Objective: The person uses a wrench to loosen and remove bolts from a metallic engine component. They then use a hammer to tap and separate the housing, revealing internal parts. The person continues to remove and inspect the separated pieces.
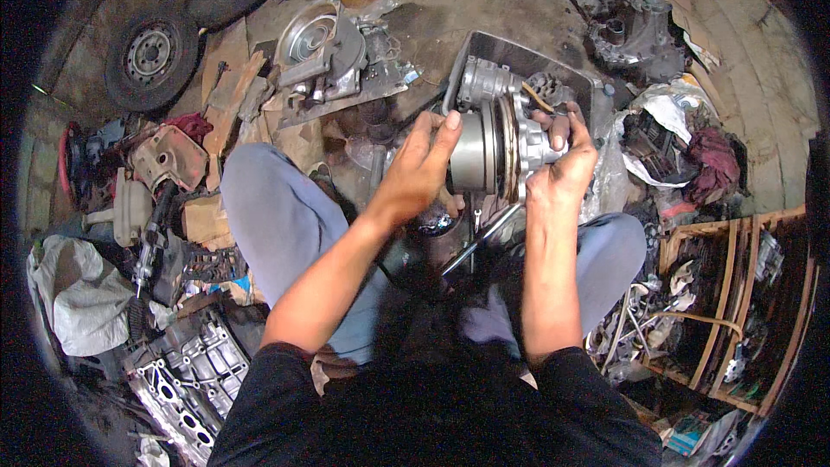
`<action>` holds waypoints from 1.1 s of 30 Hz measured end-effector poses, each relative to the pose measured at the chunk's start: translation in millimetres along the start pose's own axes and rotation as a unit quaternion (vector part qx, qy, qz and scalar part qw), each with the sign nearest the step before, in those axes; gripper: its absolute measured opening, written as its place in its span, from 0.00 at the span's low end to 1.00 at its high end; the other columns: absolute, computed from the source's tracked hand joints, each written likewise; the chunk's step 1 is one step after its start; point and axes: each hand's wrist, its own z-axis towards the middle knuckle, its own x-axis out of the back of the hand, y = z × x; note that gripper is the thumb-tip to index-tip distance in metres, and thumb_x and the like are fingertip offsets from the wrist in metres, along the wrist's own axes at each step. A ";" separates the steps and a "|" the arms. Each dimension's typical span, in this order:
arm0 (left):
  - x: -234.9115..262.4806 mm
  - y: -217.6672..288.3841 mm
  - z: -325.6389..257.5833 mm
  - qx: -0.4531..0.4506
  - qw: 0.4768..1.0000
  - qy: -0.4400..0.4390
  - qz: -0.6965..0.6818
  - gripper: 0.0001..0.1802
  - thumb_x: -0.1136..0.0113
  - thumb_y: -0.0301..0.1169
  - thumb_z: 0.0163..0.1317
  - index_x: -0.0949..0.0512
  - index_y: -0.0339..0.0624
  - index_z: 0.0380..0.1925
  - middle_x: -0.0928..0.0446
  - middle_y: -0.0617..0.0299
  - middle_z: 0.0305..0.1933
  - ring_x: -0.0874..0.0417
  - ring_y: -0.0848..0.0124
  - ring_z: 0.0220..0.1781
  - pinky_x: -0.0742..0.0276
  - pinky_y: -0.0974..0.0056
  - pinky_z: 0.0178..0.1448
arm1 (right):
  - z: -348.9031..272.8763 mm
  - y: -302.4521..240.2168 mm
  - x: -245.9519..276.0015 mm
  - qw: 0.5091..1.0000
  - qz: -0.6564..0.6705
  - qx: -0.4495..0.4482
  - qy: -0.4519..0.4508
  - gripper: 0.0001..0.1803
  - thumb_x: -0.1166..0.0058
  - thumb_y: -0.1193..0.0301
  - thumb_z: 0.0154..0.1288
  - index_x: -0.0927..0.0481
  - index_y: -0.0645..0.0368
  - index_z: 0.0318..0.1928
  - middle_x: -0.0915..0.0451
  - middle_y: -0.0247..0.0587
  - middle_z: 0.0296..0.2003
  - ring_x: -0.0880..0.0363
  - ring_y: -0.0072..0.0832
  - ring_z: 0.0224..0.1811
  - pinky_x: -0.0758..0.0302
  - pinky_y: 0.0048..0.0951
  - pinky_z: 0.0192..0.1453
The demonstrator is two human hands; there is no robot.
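Observation:
Between my two hands, above my lap, is a silvery metal drum assembly [468, 154] lying on its side, with several thin rings stacked around its right part. My left hand [417, 164] grips the smooth left end, with its fingers over the top and the thumb along the near face. My right hand [562, 160] is closed round the narrower, ribbed right end, and its fingers curl over the far side. Below the drum, a metal rod [482, 239] slants up toward the right. A dark grey tub [510, 45] with metal parts in it stands just beyond the drum.
A cast metal housing [324, 52] stands on a sheet at the far left, near a wheel [150, 55]. At the far right lies a dark gearbox casing [627, 30]. An engine cylinder head [186, 389] is at the lower left, and a wooden rack [735, 294] holds parts at the right.

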 end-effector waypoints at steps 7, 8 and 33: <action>-2.2 -15.5 3.0 -0.127 0.989 -0.066 -0.028 0.37 0.35 0.44 0.68 0.45 0.47 0.68 0.31 0.44 0.66 0.21 0.56 0.59 0.25 0.54 0.63 | 9.3 0.5 4.5 0.998 0.043 -0.026 0.032 0.14 0.54 0.70 0.74 0.30 0.61 0.57 0.37 0.31 0.20 0.17 0.39 0.37 0.19 0.44 0.47; -2.6 -14.5 3.3 -0.155 0.985 -0.075 -0.009 0.39 0.35 0.45 0.68 0.45 0.49 0.70 0.34 0.44 0.68 0.22 0.56 0.60 0.25 0.53 0.63 | 8.5 0.4 3.1 0.998 0.045 -0.030 0.031 0.15 0.54 0.70 0.74 0.30 0.61 0.57 0.37 0.31 0.20 0.17 0.39 0.37 0.19 0.44 0.47; 1.9 -19.2 10.7 -0.168 0.982 -0.080 0.014 0.51 0.27 0.40 0.59 0.48 0.50 0.76 0.28 0.44 0.67 0.22 0.51 0.64 0.33 0.49 0.72 | 18.8 -4.6 14.4 0.998 0.052 -0.008 0.028 0.19 0.54 0.70 0.75 0.34 0.64 0.62 0.38 0.31 0.20 0.18 0.39 0.37 0.19 0.45 0.46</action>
